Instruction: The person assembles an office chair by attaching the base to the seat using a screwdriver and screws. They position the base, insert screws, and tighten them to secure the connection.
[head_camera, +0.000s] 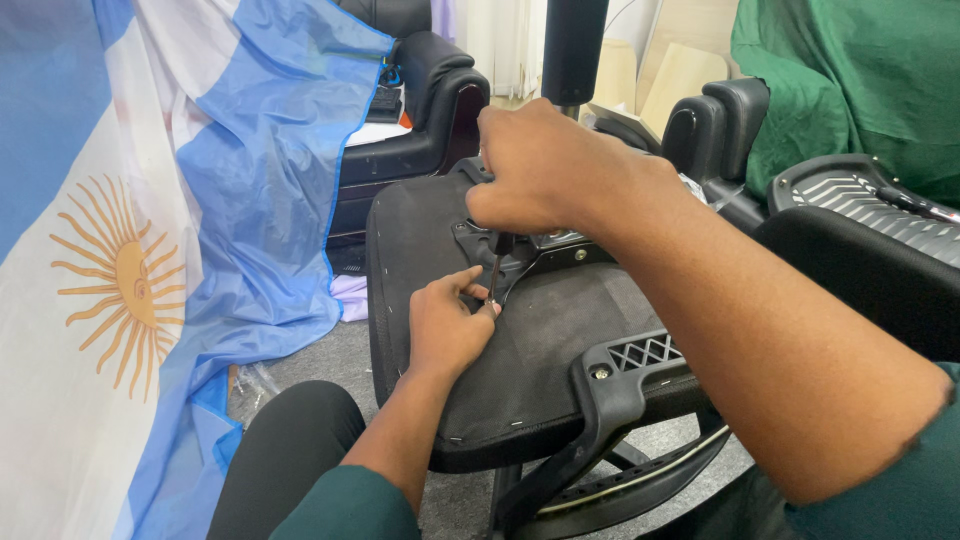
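An upturned black office chair seat (545, 345) lies in front of me, its fabric underside facing up. My right hand (540, 165) is closed over the handle of a screwdriver (495, 272), whose thin shaft points down at the edge of the black metal mechanism plate (545, 255). My left hand (445, 325) rests on the seat and pinches the shaft's tip between thumb and fingers. The screw under the tip is hidden. A black armrest bracket (620, 375) is bolted to the seat's near side.
A light-blue and white flag with a yellow sun (150, 250) hangs at the left. Another black chair (425, 110) stands behind it. A green cloth (850, 80) covers something at top right. The chair's gas column (573, 45) rises behind my right hand. My knee (290, 440) is below.
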